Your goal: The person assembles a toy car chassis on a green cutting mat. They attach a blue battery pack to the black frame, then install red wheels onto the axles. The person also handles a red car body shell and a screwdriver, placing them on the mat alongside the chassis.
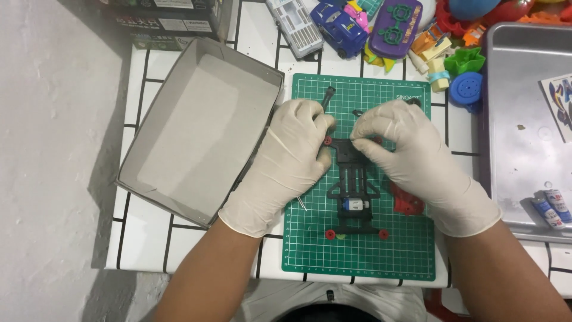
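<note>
Left hand (pixel 292 161), gloved, curled closed around the left front corner of the black toy car chassis (pixel 353 179), fingertips next to a small red wheel hub (pixel 328 141). Right hand (pixel 411 158), gloved, fingers pinched narrow on the front edge of the same chassis; what lies between the fingertips cannot be made out.

Chassis lies flat at centre of the green cutting mat (pixel 357 250), long axis 12 to 6 o'clock. Small motor (pixel 354 205) with blue end sits in its rear. Rear axle carries two red hubs, at 7 o'clock (pixel 330 234) and 5 o'clock (pixel 383 234) of the chassis.

Red plastic part (pixel 407 203) on mat at 4 o'clock of chassis, partly under the right wrist. Black strip part (pixel 328 95) on mat at 11 o'clock, just beyond left fingers.

Open grey cardboard box (pixel 196 128) at 9 o'clock, touching the left hand's edge and overlapping the mat's left border. Metal tray (pixel 524 77) at 3 o'clock, two small tubes (pixel 552 209) on its near edge. At 12 o'clock, past the mat: blue toy car (pixel 339 24), purple case (pixel 394 25), grey tool case (pixel 295 27), mixed coloured toy parts (pixel 459 65). All on white tiled bench (pixel 137 238)
</note>
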